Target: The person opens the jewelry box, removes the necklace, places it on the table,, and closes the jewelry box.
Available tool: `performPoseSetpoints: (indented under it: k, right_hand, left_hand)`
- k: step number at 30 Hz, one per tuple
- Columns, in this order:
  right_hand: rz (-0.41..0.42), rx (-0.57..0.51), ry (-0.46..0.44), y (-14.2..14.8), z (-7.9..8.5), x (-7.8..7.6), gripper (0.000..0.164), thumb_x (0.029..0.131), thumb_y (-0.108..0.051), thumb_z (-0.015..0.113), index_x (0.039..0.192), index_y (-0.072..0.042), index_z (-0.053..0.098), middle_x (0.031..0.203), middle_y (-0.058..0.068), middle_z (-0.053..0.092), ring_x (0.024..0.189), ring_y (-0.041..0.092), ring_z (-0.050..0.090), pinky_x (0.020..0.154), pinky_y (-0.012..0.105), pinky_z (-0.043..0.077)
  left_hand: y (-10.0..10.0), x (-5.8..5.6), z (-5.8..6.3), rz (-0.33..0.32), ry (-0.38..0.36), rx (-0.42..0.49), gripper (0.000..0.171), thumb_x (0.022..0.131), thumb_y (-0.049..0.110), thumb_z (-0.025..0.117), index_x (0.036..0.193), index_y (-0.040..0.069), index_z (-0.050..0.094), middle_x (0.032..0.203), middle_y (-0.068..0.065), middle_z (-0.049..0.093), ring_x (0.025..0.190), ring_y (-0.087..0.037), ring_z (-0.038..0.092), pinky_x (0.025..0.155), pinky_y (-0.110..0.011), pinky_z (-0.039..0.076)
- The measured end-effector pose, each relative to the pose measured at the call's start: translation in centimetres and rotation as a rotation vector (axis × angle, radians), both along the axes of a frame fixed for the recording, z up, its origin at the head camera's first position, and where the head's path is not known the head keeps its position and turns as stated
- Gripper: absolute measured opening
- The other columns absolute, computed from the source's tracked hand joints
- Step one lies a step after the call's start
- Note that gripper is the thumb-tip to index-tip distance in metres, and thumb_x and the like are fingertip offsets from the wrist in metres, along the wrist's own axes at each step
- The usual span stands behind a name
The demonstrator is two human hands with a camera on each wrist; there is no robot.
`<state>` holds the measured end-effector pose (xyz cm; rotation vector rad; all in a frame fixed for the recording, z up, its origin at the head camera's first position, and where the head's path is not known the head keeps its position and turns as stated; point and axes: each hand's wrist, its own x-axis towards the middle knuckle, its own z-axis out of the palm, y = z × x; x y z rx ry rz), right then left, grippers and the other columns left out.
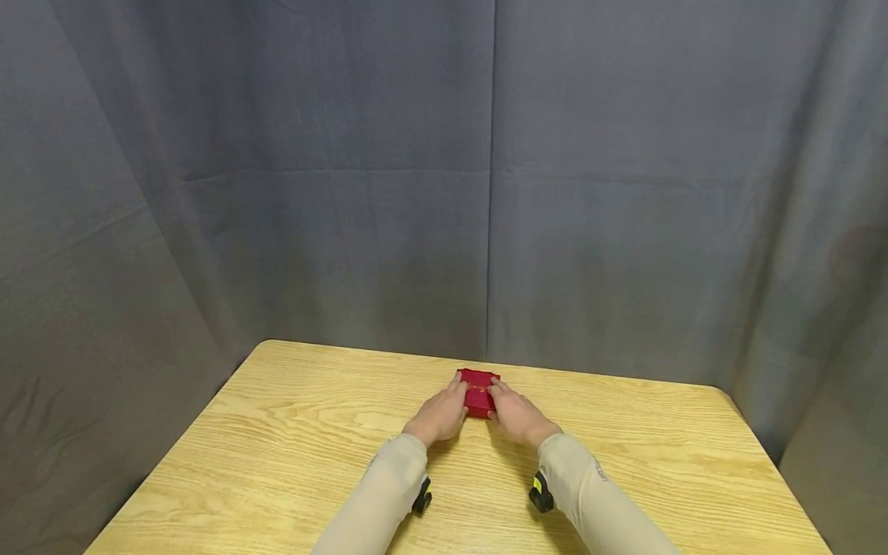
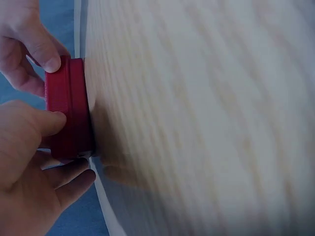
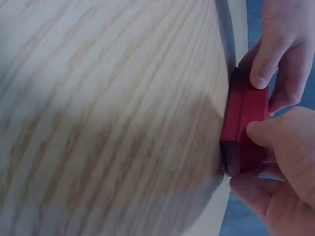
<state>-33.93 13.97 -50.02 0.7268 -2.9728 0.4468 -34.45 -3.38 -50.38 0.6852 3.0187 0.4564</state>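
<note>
A small red box (image 1: 479,398) with gold markings on its top lies near the far edge of the wooden table (image 1: 312,455). From the left side, my left hand (image 1: 442,414) grips it, thumb on the front face and other fingers along the side and top. My right hand (image 1: 520,418) holds the opposite side in much the same way. In the left wrist view the box (image 2: 66,98) shows a seam along its front, with the left thumb (image 2: 51,122) pressed near it. The right thumb (image 3: 260,133) touches the front face in the right wrist view.
Grey curtains (image 1: 361,231) hang behind the table and at both sides. Rounded corners finish the table's far edge. A black device with a yellow patch (image 1: 422,496) sits under the left wrist, and a similar black device (image 1: 540,493) under the right.
</note>
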Motion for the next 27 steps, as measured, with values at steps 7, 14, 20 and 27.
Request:
performPoseSetpoints:
  k: [7,14,20,27]
  right_hand:
    - [0.009,0.019,0.003,0.1,0.4,0.5,0.041,0.090,-0.011,0.063,0.123,0.007,0.049,0.137,0.028,0.042,0.119,0.039,0.049,0.097,0.046,0.041]
    - [0.022,0.033,-0.011,0.4,0.4,1.0,0.044,0.090,-0.012,0.064,0.126,0.008,0.048,0.139,0.028,0.040,0.121,0.040,0.048,0.098,0.046,0.040]
    - [0.027,0.041,-0.001,0.7,0.3,1.7,0.044,0.090,-0.011,0.064,0.126,0.009,0.048,0.139,0.028,0.040,0.120,0.040,0.049,0.097,0.045,0.040]
    - [0.022,0.041,-0.017,1.1,0.4,2.4,0.045,0.090,-0.013,0.064,0.127,0.008,0.048,0.139,0.027,0.041,0.121,0.040,0.048,0.097,0.046,0.040]
  left_hand:
    - [0.2,0.3,0.2,-0.004,0.017,-0.070,0.047,0.096,0.019,0.054,0.138,0.002,0.040,0.150,-0.016,0.029,0.118,-0.030,0.052,0.094,-0.040,0.044]
    - [0.3,0.9,0.6,-0.017,0.003,-0.087,0.045,0.097,0.019,0.053,0.136,0.001,0.040,0.150,-0.018,0.027,0.119,-0.030,0.051,0.094,-0.039,0.045]
    - [0.3,1.4,0.5,-0.039,-0.012,-0.068,0.044,0.098,0.019,0.051,0.136,0.001,0.040,0.151,-0.019,0.025,0.121,-0.029,0.050,0.096,-0.039,0.042]
    - [0.3,2.0,0.7,-0.057,0.017,-0.100,0.039,0.097,0.021,0.053,0.131,0.005,0.044,0.149,-0.017,0.031,0.119,-0.028,0.052,0.094,-0.039,0.044]
